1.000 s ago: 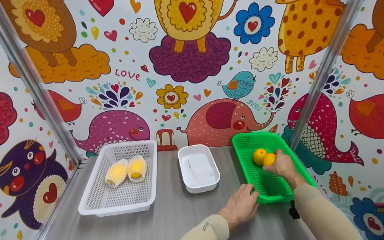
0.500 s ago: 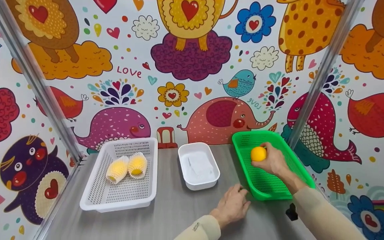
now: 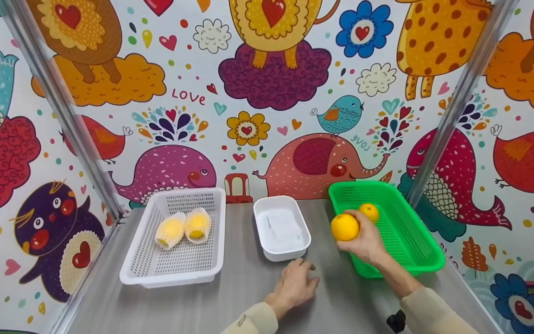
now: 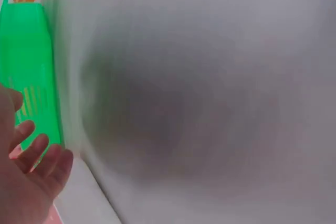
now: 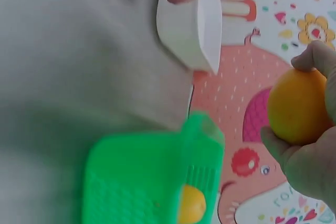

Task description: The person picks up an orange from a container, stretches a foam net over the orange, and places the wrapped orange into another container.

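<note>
My right hand (image 3: 364, 239) grips an orange (image 3: 345, 227) above the left rim of the green basket (image 3: 415, 250); the right wrist view shows thumb and fingers curled around this orange (image 5: 298, 106). A second orange (image 3: 369, 212) lies inside the green basket, partly behind my right hand. Just in front of the small white tub (image 3: 282, 225), my left hand (image 3: 293, 285) is held low over the table with nothing in it. Loosely bent fingers of my left hand (image 4: 39, 174) show in the left wrist view.
A white perforated basket (image 3: 174, 271) on the left holds two yellow fruits (image 3: 184, 227) in foam nets. Grey table (image 3: 239, 297) surface lies between the containers. A printed wall (image 3: 290, 153) and metal posts stand behind. A small black object (image 3: 396, 321) is by the right sleeve.
My right hand has lifted one orange out of the green basket and moved it left. My left hand has let go of that basket's rim and shifted left toward the white tub.
</note>
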### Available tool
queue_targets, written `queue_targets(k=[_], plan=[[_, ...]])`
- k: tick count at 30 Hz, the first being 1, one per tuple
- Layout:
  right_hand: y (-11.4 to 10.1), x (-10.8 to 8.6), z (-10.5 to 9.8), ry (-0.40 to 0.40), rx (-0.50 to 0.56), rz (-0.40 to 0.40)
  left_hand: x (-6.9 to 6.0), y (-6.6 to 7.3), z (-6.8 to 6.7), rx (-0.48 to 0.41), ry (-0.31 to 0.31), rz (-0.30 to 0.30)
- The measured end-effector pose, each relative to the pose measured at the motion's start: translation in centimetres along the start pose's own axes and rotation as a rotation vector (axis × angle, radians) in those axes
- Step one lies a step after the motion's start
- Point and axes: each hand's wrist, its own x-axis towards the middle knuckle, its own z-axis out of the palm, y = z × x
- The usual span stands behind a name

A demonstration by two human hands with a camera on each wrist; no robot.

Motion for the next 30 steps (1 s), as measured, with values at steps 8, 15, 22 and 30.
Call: queue_targets(k=[8, 15, 22, 30], plan=[[0.0, -2.9, 4.3, -0.100, 0.104, -0.084, -1.3, -1.7, -2.8, -0.407, 0.078, -0.084], [0.3, -5.0, 7.5, -0.228, 0.184, -0.116, -3.1, -2.8, -4.5, -0.551, 0.093, -0.091], [0.8, -6.1, 10.4, -0.363, 0.209, -0.185, -4.4, -4.7, -4.8, -0.548, 0.071, -0.040], [2.1, -7.2, 13.3, -0.360, 0.196, -0.271, -5.2, -6.0, -4.9, -0.520, -0.048, -0.062]])
